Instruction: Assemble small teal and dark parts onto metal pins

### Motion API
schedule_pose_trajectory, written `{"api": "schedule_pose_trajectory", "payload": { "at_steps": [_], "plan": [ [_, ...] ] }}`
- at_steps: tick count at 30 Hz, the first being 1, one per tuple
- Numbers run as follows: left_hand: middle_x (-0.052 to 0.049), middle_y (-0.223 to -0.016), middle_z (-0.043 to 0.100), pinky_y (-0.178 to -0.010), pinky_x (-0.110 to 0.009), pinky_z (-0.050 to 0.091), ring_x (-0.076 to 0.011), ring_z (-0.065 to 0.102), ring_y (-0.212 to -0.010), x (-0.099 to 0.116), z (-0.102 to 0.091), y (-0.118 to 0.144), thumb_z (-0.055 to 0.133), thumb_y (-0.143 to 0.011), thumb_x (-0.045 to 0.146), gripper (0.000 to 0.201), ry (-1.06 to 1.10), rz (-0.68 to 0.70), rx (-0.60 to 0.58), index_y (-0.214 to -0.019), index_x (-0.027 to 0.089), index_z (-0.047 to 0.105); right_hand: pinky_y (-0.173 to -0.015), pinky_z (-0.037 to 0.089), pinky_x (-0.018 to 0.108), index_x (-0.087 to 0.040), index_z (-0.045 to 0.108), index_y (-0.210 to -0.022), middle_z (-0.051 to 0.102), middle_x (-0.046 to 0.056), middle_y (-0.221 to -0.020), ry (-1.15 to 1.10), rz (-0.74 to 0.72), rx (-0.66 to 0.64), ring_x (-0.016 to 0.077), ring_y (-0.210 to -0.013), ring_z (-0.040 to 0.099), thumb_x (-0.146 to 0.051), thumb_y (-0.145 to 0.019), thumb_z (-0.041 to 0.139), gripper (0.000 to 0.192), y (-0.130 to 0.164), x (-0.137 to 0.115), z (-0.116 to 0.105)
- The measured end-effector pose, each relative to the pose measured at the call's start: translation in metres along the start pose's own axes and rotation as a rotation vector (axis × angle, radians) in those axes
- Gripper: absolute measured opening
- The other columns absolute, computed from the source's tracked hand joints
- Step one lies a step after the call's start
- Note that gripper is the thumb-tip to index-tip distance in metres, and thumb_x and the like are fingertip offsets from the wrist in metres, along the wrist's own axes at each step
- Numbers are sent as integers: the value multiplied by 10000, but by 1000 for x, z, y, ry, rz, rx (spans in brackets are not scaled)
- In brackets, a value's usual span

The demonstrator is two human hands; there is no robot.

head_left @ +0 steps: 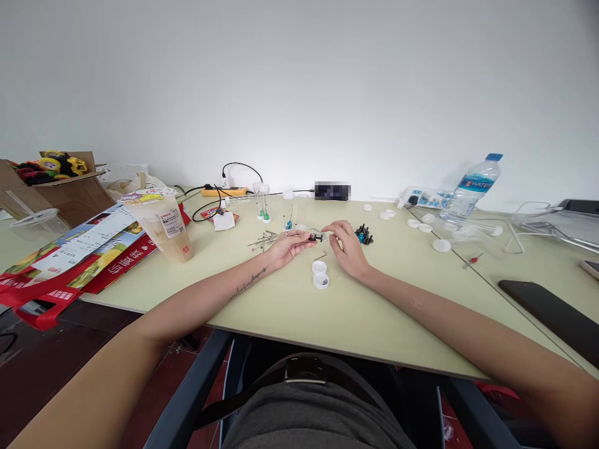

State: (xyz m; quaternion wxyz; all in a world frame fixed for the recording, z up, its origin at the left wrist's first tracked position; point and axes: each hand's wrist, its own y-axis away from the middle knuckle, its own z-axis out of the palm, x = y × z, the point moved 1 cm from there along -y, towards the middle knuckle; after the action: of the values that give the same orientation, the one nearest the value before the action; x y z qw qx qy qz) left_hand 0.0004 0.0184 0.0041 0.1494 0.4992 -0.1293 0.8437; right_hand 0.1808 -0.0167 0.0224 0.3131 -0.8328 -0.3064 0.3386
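treat the small black part [318, 237], pinched in the left hand [287, 247], as likely light and stiff — best gripped at the end facing the loosely spread right hand [347, 249].

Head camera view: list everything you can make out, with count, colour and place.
Part: one, black, centre, held.
Parts pile: one, black and blue, centre right.
Round caps: several, white, mostly right.
L-shaped key: one, brassy, centre.
Thin rods: many, metallic, centre left.
Upright tubes: two, clear with green, back.
Drink cup: one, tan, left.
Bottle: one, clear, right.
Power strip: one, white, back right.
Phone-like slab: one, black, front right.
Blurred screen: one, dark, back centre.
Carton of toys: one, brown, left.
Packaging: several pieces, mostly red, left.
Device: one, orange, back left.
Tabletop: count unclear, pale green, middle.
Wall: one, white, back.
Chair: one, dark, below.
Left hand: one, bare, holding the part.
Right hand: one, bare, beside it.
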Motion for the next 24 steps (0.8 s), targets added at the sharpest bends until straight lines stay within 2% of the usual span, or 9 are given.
{"api": "schedule_pose_trajectory", "payload": {
  "at_steps": [6,11,15,19,24],
  "plan": [
    [-77,-834,678,-906,-263,474,-139,657,-804,0,0,0,671,-686,119,120,26,2,1,-794,69,656,-787,430,355,-259,577,-1055,456,70,-1008,5,-21,3,178,-824,509,-128,-852,367,321,0,-2,0],
    [-81,-838,680,-898,-256,475,-129,654,-794,0,1,1,667,-694,128,131,-7,-9,-39,-810,68,663,-771,425,345,-228,619,-946,535,60,-937,13,-31,-37,192,-857,533,-90,-826,365,313,1,5,2],
    [-83,-839,680,-908,-239,467,-112,654,-763,1,1,0,658,-699,109,118,-2,-12,-22,-805,59,668,-764,421,333,-205,614,-857,579,48,-895,28,-14,-81,188,-821,547,-68,-798,382,276,0,8,4],
    [-70,-806,683,-921,-253,465,-130,659,-776,2,0,-1,666,-685,99,117,19,-9,0,-796,60,665,-776,420,336,-205,562,-1015,567,50,-936,27,11,-43,177,-793,543,-45,-768,392,340,0,4,3],
    [-53,-775,686,-906,-254,477,-128,662,-761,1,-1,-1,676,-671,98,114,20,-4,-1,-780,70,659,-773,425,337,-208,521,-1052,551,56,-943,19,-37,-99,174,-773,544,-22,-733,395,390,1,0,2]
  ]
}}
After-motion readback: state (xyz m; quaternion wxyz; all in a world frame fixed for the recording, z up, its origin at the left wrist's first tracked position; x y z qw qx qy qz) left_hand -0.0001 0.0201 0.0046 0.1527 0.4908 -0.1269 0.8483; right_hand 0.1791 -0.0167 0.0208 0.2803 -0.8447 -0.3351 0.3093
